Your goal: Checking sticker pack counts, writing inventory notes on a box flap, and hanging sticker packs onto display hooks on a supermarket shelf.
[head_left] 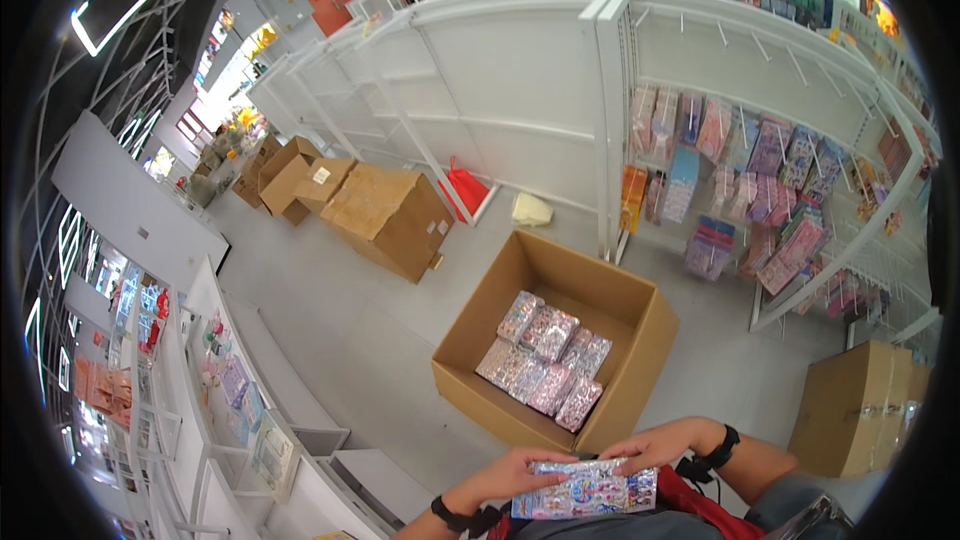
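Observation:
A flat, glossy pack of colourful cartoon stickers [592, 493] lies at my waist, between my two hands. My left hand [517, 474] grips its left side with the fingers spread over the top face. At the upper right edge my right hand [660, 444] holds it, thumb on top and the other fingers partly hidden. Just beyond the hands stands an open cardboard box [630, 382]. Several shiny, plastic-wrapped packs [551, 382] lie flat inside it in rows.
At right, a white display rack [611, 127] carries hanging packaged goods [772, 150]. A closed cardboard box [840, 412] stands below it. Farther left are a large taped carton [386, 217], a red bag [465, 191] and a pale yellow bundle [532, 210]. White shelving [217, 420] runs along the left.

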The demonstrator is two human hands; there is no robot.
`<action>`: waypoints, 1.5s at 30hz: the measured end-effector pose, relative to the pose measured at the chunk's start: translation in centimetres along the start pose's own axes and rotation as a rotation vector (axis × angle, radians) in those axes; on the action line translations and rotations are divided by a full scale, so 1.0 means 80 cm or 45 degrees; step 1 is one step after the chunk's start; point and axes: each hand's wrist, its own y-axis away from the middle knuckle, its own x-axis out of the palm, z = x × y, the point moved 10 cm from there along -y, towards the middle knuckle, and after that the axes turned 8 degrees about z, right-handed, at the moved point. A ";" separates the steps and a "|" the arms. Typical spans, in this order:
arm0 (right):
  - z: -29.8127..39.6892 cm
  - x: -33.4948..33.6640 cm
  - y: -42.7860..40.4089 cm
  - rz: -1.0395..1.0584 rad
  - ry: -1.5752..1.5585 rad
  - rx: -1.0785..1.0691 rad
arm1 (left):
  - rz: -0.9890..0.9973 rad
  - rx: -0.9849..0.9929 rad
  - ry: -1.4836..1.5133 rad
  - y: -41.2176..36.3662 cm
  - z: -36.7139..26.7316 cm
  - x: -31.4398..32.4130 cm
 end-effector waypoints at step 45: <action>-0.615 -0.884 -0.236 -2.158 -1.349 -0.127 | -1.057 -0.401 -0.915 -0.390 0.409 -0.814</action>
